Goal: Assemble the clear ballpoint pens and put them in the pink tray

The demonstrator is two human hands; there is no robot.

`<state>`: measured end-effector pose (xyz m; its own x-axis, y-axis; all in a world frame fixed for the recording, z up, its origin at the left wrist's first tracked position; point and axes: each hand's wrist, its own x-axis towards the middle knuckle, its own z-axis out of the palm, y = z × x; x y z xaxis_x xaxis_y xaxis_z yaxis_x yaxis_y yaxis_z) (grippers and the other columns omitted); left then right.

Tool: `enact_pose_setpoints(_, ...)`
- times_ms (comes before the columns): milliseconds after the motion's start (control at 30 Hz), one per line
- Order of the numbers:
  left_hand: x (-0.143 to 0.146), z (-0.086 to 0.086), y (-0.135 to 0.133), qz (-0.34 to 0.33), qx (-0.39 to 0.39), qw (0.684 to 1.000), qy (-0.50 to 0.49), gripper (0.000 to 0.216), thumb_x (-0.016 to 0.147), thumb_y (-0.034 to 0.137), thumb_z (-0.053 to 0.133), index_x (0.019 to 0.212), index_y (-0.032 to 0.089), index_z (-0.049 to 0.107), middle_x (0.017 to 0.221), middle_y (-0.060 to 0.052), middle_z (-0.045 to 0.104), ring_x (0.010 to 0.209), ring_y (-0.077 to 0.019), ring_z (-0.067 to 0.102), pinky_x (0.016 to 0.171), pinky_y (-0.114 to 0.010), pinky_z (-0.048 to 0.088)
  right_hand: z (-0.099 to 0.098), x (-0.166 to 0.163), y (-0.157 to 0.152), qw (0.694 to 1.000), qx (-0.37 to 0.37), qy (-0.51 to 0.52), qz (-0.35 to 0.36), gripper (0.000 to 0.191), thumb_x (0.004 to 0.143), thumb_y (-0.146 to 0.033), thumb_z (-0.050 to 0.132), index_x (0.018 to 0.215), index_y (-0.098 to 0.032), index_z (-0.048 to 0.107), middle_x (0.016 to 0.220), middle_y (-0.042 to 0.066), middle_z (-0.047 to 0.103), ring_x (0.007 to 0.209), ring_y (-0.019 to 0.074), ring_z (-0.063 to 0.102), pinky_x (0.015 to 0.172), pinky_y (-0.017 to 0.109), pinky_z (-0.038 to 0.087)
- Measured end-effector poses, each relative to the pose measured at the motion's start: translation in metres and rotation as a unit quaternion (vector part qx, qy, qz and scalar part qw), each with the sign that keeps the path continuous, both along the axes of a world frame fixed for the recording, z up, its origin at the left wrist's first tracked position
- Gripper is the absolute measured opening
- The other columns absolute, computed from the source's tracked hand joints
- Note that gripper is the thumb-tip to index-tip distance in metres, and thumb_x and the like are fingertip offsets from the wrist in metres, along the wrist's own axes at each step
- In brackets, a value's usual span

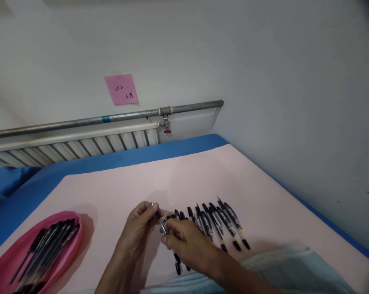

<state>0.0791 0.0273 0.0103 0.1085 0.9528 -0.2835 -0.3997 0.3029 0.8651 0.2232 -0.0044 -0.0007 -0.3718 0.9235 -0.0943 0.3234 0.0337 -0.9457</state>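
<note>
Centrally, a slender black-and-silvery pen (pixel 161 223) slants above the pale pink mat (pixel 120 188), its far-left end pinched in the left hand (pixel 139 222), its near-right end gripped by the right hand (pixel 184 241), which lies nearer the row of black-and-clear plastic pens (pixel 231 213)

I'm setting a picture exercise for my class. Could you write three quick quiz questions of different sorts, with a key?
1. Multiple choice: What colour is the container of pens? A) blue B) pink C) white
2. True or false: The left hand and right hand both touch the pen between them.
3. Fill in: The note is on the wall, just above the metal ____ with the blue band.

Key: 1. B; 2. true; 3. pipe
</note>
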Motion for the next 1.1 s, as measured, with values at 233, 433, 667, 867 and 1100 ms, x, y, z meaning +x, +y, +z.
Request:
enact_pose_setpoints(233, -0.001, 0.000, 0.001, -0.018, -0.034, 0.999, -0.023, 0.027, 0.061, 0.030, 0.072, 0.081, 0.012, 0.067, 0.087, -0.009, 0.066, 0.075, -0.0172, 0.060, 0.068, -0.029, 0.046, 0.002, 0.000, 0.000, 1.000, -0.022, 0.009, 0.005, 0.010, 0.075, -0.021, 0.047, 0.065, -0.017, 0.048, 0.058, -0.004, 0.046, 0.053, 0.0077, 0.042, 0.047, 0.018, 0.028)
enact_pose_setpoints(433, 0.001, -0.002, 0.001, 0.003, 0.000, 1.000, -0.018, 0.019, 0.063, 0.029, 0.070, 0.057, 0.014, 0.059, 0.065, -0.002, 0.062, 0.064, -0.0129, 0.057, 0.059, -0.024, 0.044, 0.001, 0.000, 0.000, 1.000, -0.012, -0.002, 0.003, 0.010, 0.075, -0.021, 0.048, 0.065, -0.016, 0.048, 0.056, -0.005, 0.045, 0.051, 0.0071, 0.041, 0.046, 0.018, 0.027)
enact_pose_setpoints(667, 0.000, -0.001, 0.001, -0.011, -0.005, 1.000, -0.006, 0.023, 0.065, 0.032, 0.069, 0.076, 0.012, 0.066, 0.080, -0.007, 0.065, 0.073, -0.0160, 0.059, 0.063, -0.026, 0.045, 0.004, 0.000, -0.001, 1.000, -0.030, -0.003, 0.004, 0.012, 0.075, -0.020, 0.047, 0.064, -0.017, 0.047, 0.056, -0.004, 0.048, 0.052, 0.0072, 0.043, 0.047, 0.018, 0.029)
enact_pose_setpoints(867, 0.001, -0.001, 0.000, -0.008, 0.006, 1.000, -0.014, 0.017, 0.064, 0.027, 0.070, 0.059, 0.014, 0.061, 0.065, -0.003, 0.063, 0.065, -0.0130, 0.058, 0.062, -0.024, 0.043, 0.007, -0.001, -0.001, 0.998, -0.052, 0.044, 0.009, 0.009, 0.074, -0.018, 0.048, 0.065, -0.016, 0.048, 0.057, -0.004, 0.046, 0.052, 0.0066, 0.041, 0.048, 0.017, 0.029)
enact_pose_setpoints(1100, -0.005, -0.004, 0.002, -0.031, 0.008, 0.997, -0.067, 0.012, 0.066, 0.024, 0.068, 0.065, 0.014, 0.064, 0.071, -0.003, 0.064, 0.069, -0.0124, 0.058, 0.067, -0.024, 0.044, 0.012, -0.001, -0.001, 0.971, -0.178, 0.148, 0.060, 0.019, 0.073, -0.018, 0.046, 0.088, -0.016, 0.057, 0.058, -0.005, 0.051, 0.041, 0.0040, 0.036, 0.041, 0.016, 0.028)
